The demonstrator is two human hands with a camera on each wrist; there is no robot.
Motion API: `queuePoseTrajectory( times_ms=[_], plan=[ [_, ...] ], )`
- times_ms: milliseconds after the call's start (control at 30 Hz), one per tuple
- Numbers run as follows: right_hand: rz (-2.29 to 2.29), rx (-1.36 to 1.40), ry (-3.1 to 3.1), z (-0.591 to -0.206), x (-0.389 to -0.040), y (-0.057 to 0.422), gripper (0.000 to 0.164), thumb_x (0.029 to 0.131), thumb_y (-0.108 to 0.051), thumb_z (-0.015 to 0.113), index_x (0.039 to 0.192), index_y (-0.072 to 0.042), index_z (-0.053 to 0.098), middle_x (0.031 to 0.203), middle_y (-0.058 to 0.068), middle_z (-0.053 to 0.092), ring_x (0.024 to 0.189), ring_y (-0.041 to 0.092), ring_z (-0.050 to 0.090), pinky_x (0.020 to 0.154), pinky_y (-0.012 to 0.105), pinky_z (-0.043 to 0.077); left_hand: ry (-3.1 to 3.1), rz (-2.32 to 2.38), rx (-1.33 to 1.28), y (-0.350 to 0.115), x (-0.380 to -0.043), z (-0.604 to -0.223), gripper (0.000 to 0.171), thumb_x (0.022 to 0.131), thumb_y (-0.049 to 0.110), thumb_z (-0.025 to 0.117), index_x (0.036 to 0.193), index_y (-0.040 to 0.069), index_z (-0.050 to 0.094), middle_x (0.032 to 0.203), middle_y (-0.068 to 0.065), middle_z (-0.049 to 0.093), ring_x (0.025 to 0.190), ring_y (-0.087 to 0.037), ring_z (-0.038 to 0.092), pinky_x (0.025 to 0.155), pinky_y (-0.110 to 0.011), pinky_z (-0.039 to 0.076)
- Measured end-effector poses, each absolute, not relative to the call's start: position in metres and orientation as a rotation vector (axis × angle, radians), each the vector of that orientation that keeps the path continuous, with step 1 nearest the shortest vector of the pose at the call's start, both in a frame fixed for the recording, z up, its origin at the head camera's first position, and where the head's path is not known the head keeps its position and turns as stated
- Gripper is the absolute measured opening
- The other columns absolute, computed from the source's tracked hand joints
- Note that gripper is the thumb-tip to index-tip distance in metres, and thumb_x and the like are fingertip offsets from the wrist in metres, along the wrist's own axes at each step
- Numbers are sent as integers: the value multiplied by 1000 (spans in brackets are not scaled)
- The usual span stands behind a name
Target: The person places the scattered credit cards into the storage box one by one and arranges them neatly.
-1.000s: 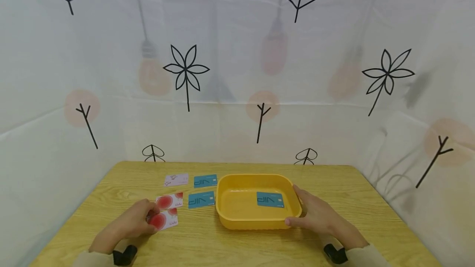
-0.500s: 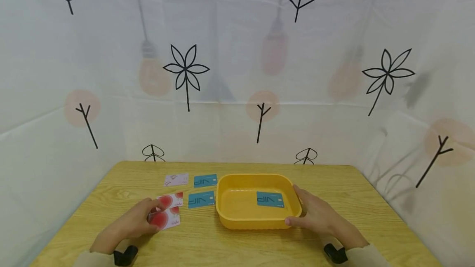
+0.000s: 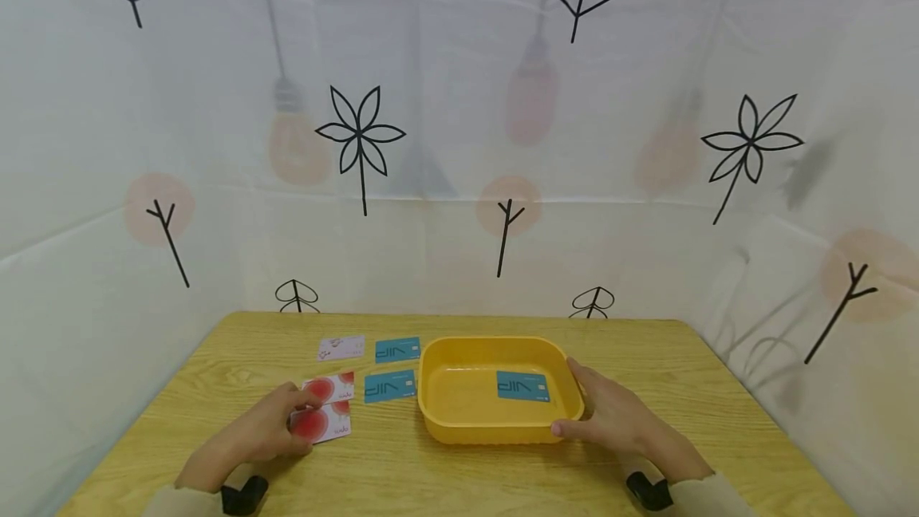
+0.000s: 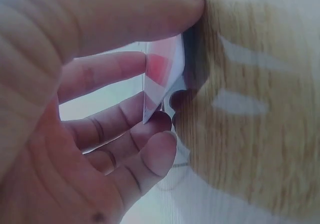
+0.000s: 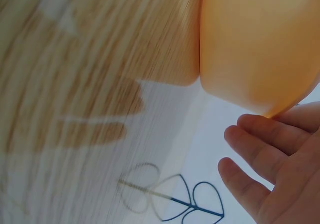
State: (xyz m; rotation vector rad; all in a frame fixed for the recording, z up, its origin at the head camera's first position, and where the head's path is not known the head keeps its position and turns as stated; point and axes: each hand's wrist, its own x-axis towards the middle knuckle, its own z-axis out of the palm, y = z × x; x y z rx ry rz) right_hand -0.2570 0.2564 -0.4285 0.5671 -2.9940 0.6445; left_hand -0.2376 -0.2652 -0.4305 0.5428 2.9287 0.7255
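Note:
At the near left, my left hand (image 3: 267,425) pinches a red-and-white card (image 3: 332,423) by its left end. In the left wrist view that card (image 4: 162,68) stands tilted between thumb and fingers, close above the wood. A second red-and-white card (image 3: 335,388) lies just behind it, partly covered by my fingers. My right hand (image 3: 613,413) rests against the right end of a yellow plastic basin (image 3: 495,435), thumb on the front corner, fingers along the side. The right wrist view shows those fingers nearly straight. One blue VIP card (image 3: 522,386) lies in the basin.
Two blue VIP cards, one nearer (image 3: 389,387) and one farther (image 3: 397,350), lie left of the basin. A pale patterned card (image 3: 341,348) is at the back left. The wooden table (image 3: 459,481) ends against a printed white cloth (image 3: 424,254).
My left hand and the front red-and-white card have shifted slightly to the right. The right hand and the basin have stayed in place.

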Motion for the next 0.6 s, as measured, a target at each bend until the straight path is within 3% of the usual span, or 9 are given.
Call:
queuePoseTrajectory(
  times_ms=[167,600],
  plan=[
    [654,554,-3006,-427,-256,256,109,76,-63,67,149,2,21,147,21,36,130,40,40,95,59,38,2910,737,576,-265,-237,-431,52,69,29,84,114,10,66,93,-3,49,85,-19,45,74,-32,43],
    [654,540,-3015,-426,-255,256,108,76,-63,67,150,0,21,147,21,36,130,40,39,95,59,38,2935,692,602,-262,-236,-432,48,68,32,84,109,14,66,100,-3,53,90,-20,47,78,-39,45]
  ],
)
